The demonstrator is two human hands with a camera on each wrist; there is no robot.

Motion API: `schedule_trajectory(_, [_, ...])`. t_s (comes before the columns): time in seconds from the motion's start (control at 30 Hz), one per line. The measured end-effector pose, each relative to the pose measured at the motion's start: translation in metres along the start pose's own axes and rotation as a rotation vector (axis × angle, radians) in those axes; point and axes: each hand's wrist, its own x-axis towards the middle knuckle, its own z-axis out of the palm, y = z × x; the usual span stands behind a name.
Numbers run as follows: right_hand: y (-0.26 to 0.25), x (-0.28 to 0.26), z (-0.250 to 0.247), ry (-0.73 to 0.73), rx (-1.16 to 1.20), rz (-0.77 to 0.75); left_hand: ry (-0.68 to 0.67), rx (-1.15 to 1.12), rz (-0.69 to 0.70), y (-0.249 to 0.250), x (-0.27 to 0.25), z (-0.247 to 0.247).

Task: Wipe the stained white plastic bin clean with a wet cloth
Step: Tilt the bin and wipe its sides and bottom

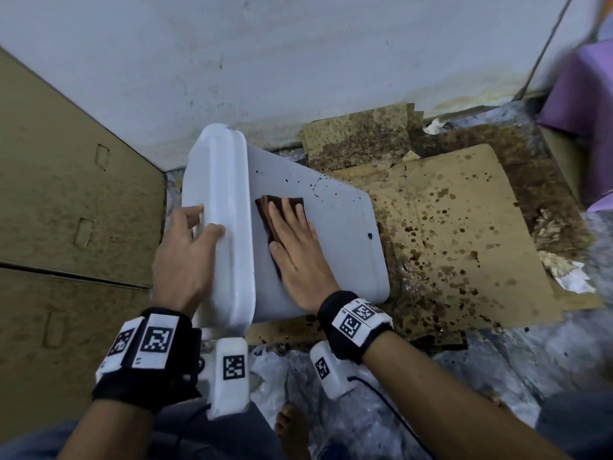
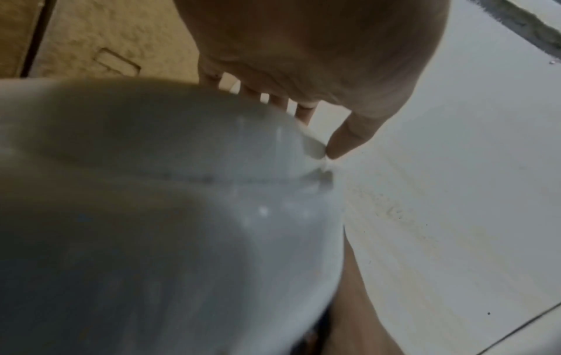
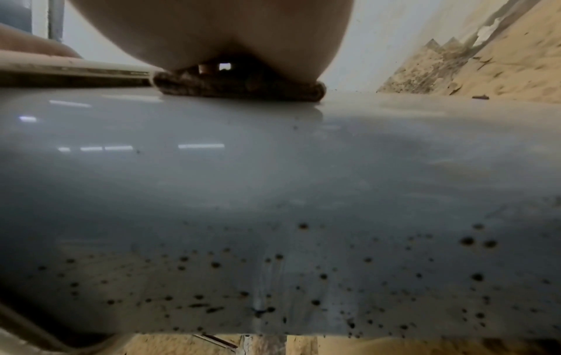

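The white plastic bin (image 1: 335, 234) lies on its side on the floor, its rim towards the left. Dark specks dot its upper side, mostly at the far edge and the near edge (image 3: 303, 276). My left hand (image 1: 205, 224) grips the thick rim (image 2: 152, 192), thumb on the outside and fingers curled over the edge. My right hand (image 1: 292, 237) lies flat with straight fingers on a folded brown cloth (image 1: 265, 207), pressing it against the bin's side beside the rim. In the right wrist view the cloth (image 3: 240, 90) is squashed under the palm (image 3: 212, 28).
Stained brown cardboard (image 1: 464, 227) covers the floor right of the bin. Cardboard boxes (image 1: 66, 194) stand close on the left, a white wall (image 1: 298, 61) behind. A purple object (image 1: 583, 104) sits upper right, crumpled paper (image 1: 564, 270) at the right. My bare foot (image 1: 292, 423) is below.
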Motion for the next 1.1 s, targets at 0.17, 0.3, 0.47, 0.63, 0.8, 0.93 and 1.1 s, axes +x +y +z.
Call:
schedule_trajectory(0.17, [0.000,-0.003,-0.005,0.012,0.028,-0.004,-0.022,0.100,0.041,0.017,0.014,0.000])
schedule_trajectory(0.3, [-0.001,-0.004,-0.009,0.011,0.045,0.009,-0.051,0.155,0.002,0.020,0.026,0.004])
schedule_trajectory(0.47, [0.000,-0.006,-0.014,0.000,0.052,0.014,-0.136,0.009,0.033,0.028,0.035,0.011])
schedule_trajectory(0.63, [0.002,-0.010,-0.019,0.002,0.063,0.017,-0.212,-0.081,-0.014,0.033,0.026,0.020])
schedule_trajectory(0.8, [0.000,-0.023,-0.014,0.010,0.054,-0.004,-0.220,-0.079,-0.003,0.031,0.025,0.006])
schedule_trajectory(0.93, [-0.006,-0.044,-0.002,0.019,0.027,-0.030,-0.253,0.041,-0.013,0.031,0.011,-0.010])
schedule_trajectory(1.1, [-0.014,-0.069,0.012,0.056,-0.032,-0.058,-0.202,0.086,0.025,0.026,-0.022,-0.015])
